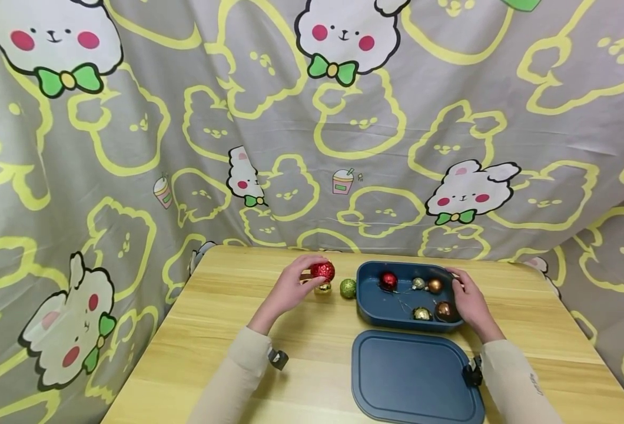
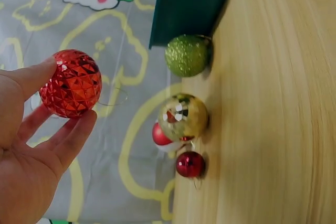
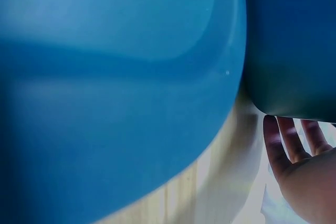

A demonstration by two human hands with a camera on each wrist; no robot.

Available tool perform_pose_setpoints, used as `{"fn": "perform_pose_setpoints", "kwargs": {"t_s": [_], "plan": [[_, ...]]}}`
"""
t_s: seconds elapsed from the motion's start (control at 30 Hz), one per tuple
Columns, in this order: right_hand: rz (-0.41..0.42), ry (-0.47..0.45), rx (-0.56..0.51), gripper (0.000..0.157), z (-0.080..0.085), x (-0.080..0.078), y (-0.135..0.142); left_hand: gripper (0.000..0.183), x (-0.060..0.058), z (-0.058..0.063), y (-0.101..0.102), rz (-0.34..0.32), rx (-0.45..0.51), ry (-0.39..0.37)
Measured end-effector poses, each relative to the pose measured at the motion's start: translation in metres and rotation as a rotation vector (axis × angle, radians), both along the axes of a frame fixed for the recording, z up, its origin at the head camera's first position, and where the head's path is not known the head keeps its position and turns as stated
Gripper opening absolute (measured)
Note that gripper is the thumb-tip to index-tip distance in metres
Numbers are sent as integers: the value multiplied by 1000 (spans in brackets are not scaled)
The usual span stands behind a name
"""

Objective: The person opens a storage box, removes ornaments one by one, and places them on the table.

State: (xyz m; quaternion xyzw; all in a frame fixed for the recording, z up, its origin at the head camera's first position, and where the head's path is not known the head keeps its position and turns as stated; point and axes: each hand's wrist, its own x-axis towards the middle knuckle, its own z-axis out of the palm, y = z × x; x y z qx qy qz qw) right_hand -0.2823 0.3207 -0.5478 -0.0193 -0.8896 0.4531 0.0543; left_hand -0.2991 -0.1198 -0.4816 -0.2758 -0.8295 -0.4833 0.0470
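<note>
My left hand [image 1: 291, 287] pinches a shiny red faceted bauble [image 2: 71, 83] between thumb and fingers, raised above the table; a thin wire loop hangs off it. Below it stand a gold bauble [image 2: 183, 117] and a small dark red bauble [image 2: 190, 164]. A glittery green bauble [image 1: 348, 288] sits beside the left end of a blue box [image 1: 362, 306]. My right hand [image 1: 473, 300] grips the box's right end, its fingers [image 3: 287, 140] against the outer wall. Inside lie a red bauble [image 1: 388, 281], a gold one [image 1: 422, 313], a brown one [image 1: 446, 311] and smaller ones.
A blue lid [image 1: 415, 377] lies flat on the wooden table [image 1: 185, 353], just in front of the box. Behind the table hangs a grey curtain [image 1: 291, 135] with yellow outlines and bunny faces.
</note>
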Motion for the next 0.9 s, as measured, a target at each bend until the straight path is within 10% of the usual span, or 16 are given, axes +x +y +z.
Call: {"fn": "perform_pose_setpoints", "kwargs": {"t_s": [0.9], "plan": [[7,-11,-4,51,1,1,0,42,-14,-33,-54,179,56,-112]]}}
